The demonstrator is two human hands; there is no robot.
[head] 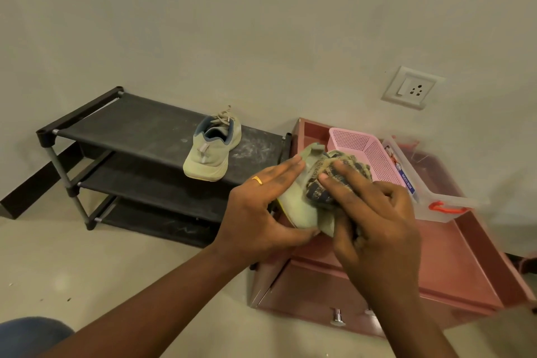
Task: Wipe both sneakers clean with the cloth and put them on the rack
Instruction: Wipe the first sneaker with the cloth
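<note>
This sneaker (299,209) looks light and squishy (knit upper, I'd guess), so left hand (255,212) pinches the firmer sole while right hand (374,218) clutches the floppy cloth (325,189) against it.

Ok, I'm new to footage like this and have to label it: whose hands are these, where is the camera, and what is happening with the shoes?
There is no robot here. The one picture comes from a camera worn on a person's head, looking down at their own bare hands. The left hand holds a sneaker, and the right hand presses a cloth on it, which looks like wiping. The other sneaker sits on the top shelf of the black rack. To the right, a pink cabinet bears a basket and a clear box.
</note>
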